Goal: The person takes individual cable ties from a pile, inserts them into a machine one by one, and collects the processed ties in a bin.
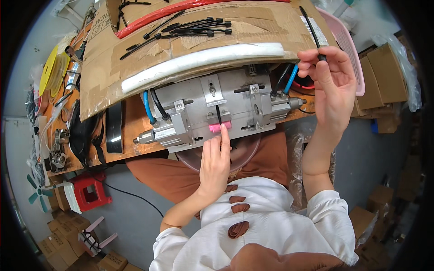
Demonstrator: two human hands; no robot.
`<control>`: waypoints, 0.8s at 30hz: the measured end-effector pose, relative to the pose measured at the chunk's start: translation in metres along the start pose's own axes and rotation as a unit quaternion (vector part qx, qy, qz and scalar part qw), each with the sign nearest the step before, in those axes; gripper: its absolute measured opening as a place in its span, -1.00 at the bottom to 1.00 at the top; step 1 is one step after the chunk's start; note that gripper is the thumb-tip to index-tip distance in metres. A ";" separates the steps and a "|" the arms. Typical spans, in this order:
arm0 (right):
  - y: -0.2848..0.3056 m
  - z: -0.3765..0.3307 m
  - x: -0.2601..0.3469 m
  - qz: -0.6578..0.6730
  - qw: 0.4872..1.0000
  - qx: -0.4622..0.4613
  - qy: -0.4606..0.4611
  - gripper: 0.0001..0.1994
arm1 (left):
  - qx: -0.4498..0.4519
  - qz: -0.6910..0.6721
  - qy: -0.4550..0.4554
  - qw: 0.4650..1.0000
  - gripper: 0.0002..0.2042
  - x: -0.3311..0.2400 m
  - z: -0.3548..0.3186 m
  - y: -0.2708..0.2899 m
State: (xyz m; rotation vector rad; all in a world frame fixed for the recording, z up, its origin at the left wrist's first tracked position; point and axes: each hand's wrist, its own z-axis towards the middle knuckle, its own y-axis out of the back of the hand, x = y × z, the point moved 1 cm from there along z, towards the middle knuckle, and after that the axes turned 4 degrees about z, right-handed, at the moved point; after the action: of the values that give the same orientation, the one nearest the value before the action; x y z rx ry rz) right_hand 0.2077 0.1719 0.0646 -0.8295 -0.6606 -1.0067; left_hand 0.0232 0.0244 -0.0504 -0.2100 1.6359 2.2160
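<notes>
Behind left hand (214, 166): part-hidden pink block (214, 128).

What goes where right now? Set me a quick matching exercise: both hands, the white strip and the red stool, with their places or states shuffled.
Things
1. Left hand
2. Right hand
3. White strip
4. Red stool

Places and states
A. Along the near edge of the cardboard
B. Index fingertip at the pink block
C. On the floor, left side of the view
D. Raised, pinching a black rod

Pairs: 1-B, 2-D, 3-A, 4-C
</notes>
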 end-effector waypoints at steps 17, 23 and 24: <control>-0.046 -0.150 -0.078 -0.359 0.893 0.268 -0.030 -0.29 | -0.067 -0.033 0.078 0.994 -0.23 0.014 -0.006 0.044; -0.051 -0.142 -0.080 -0.379 0.878 0.292 -0.031 -0.29 | -0.072 -0.038 0.075 0.994 -0.28 0.026 0.003 0.053; -0.052 -0.137 -0.075 -0.392 0.867 0.304 -0.042 -0.29 | -0.077 -0.038 0.074 0.994 -0.28 0.032 0.011 0.058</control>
State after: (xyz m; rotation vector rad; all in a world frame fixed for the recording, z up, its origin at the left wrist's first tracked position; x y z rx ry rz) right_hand 0.1447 0.0764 -0.0531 -0.0076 -1.3650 -1.3694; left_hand -0.0276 0.0272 -0.0059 -0.4806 1.5033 2.3165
